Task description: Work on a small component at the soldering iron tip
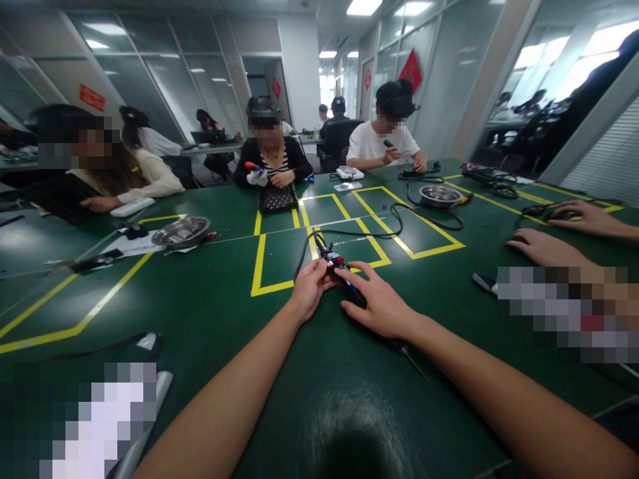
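My left hand (310,287) pinches a small cable-ended part with red and silver pieces (335,261), held just above the table. At the part's near side, the fingertips of my right hand (382,301) touch or almost touch it. A dark handle with a blue patch (353,291) lies between my right thumb and fingers. From below that wrist a thin metal shaft (414,362) points toward me; handle and shaft look like one screwdriver held in the palm, though my hand covers its middle. A black cable (359,234) runs from the part toward the back right.
Yellow tape (257,266) marks rectangles on the green table (214,372). Metal bowls stand left (180,231) and back right (440,195). A black tray (277,199) sits before a person opposite. Another person's hands (554,246) rest at the right. Several people work around the table.
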`<state>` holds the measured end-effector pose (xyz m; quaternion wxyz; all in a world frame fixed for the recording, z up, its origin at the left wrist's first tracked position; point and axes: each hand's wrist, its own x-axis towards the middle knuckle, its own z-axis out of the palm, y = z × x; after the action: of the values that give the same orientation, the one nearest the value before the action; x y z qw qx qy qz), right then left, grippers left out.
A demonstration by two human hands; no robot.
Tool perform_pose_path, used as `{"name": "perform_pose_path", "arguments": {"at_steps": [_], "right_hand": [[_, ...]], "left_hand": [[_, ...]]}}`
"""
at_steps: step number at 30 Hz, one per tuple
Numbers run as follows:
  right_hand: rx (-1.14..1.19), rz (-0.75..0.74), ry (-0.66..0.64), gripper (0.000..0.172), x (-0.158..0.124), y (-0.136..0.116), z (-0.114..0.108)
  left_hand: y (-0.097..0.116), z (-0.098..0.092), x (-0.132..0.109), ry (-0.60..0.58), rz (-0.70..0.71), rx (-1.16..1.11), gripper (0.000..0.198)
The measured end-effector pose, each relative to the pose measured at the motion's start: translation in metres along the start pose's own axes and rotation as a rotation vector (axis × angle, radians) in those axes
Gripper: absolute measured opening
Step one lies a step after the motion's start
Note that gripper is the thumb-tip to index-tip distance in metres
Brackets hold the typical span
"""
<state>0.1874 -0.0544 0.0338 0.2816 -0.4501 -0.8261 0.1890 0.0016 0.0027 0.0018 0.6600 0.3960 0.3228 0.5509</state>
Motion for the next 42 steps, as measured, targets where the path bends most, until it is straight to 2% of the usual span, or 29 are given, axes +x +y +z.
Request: {"name": "perform_pose_path", "arguments": {"at_steps": [7, 13, 15, 19, 21, 24, 26, 29, 31, 35, 38, 42], "right_hand": [[0.023, -0.015, -0.032, 0.073, 0.001, 0.006, 0.001], [0.143, -0.057, 0.072, 0.071, 0.004, 0.008, 0.002], [0.283, 0.028, 0.074, 0.069, 0.006, 0.007, -0.001], [0.748, 0.317, 0.044, 0.073, 0.014, 0.008, -0.017], [0.930, 0.378, 0.138, 0.071, 0.020, 0.015, -0.030], [1.134, 0.514, 0.259, 0.064, 0.028, 0.038, -0.049], [1.306, 0.609, 0.334, 0.058, 0.030, 0.058, -0.058], [1.605, 0.724, 0.313, 0.045, 0.029, 0.085, -0.063], [1.701, 0.746, 0.300, 0.041, 0.028, 0.096, -0.062], [1.627, 0.727, 0.350, 0.047, 0.030, 0.097, -0.055], [1.367, 0.727, 0.431, 0.059, 0.032, 0.086, -0.049], [1.054, 0.584, 0.365, 0.068, 0.030, 0.068, -0.041]], "left_hand": [[-0.004, -0.001, 0.002, -0.001, 0.018, 0.040, 0.034], [-0.006, -0.002, 0.004, -0.027, 0.038, 0.074, 0.040], [-0.008, -0.002, 0.005, -0.021, 0.048, 0.100, 0.042], [-0.012, -0.003, 0.007, 0.029, 0.057, 0.188, 0.040], [-0.014, -0.003, 0.007, 0.054, 0.077, 0.245, 0.038], [-0.012, -0.003, 0.005, 0.052, 0.116, 0.292, 0.039], [-0.010, -0.003, 0.003, -0.003, 0.112, 0.313, 0.041], [-0.004, 0.000, -0.001, -0.073, 0.098, 0.353, 0.040], [-0.002, 0.001, -0.003, -0.083, 0.100, 0.388, 0.036], [-0.001, 0.002, -0.004, -0.090, 0.092, 0.447, 0.023], [-0.002, 0.001, -0.002, -0.096, 0.103, 0.453, 0.020], [-0.007, 0.001, -0.002, -0.103, 0.137, 0.468, 0.021]]}}
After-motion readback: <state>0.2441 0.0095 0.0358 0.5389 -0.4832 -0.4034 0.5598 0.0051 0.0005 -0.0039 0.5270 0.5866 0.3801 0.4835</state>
